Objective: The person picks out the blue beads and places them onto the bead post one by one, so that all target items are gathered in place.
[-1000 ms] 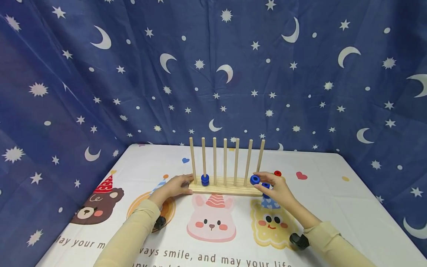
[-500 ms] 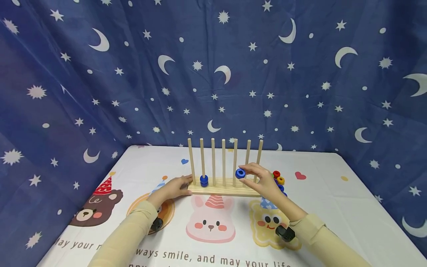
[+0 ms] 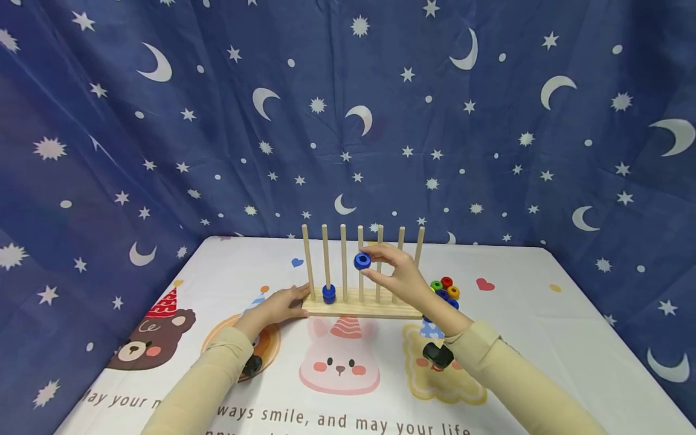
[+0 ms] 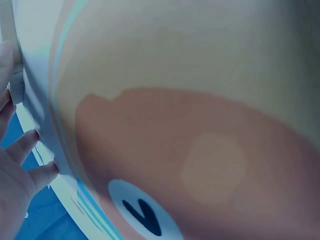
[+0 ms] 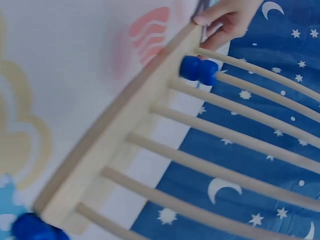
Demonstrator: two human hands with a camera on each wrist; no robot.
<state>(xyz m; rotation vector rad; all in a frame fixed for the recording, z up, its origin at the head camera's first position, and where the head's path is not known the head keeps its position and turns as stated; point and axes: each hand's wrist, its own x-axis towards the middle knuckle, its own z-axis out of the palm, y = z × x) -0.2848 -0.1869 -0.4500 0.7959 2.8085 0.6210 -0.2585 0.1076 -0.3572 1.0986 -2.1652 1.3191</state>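
Observation:
A wooden stand with several upright pegs sits on the table in the head view. Two stacked blue beads are at the bottom of its second peg from the left. My left hand grips the left end of the base, thumb at the front edge. Between thumb and fingertips, my right hand pinches a blue bead, its hole facing the camera. That bead is raised in front of the middle pegs, apart from the second peg. The right wrist view shows the stand's base at a slant, without the right hand.
Right of the stand lies a cluster of loose beads: red, green, yellow and several blue, partly behind the right forearm. A white printed cloth covers the table. A blue star-patterned curtain hangs behind.
My right hand has carried the blue bead leftward and upward from the stand's right end to its middle, uncovering more of the bead cluster. The left hand keeps its place on the base.

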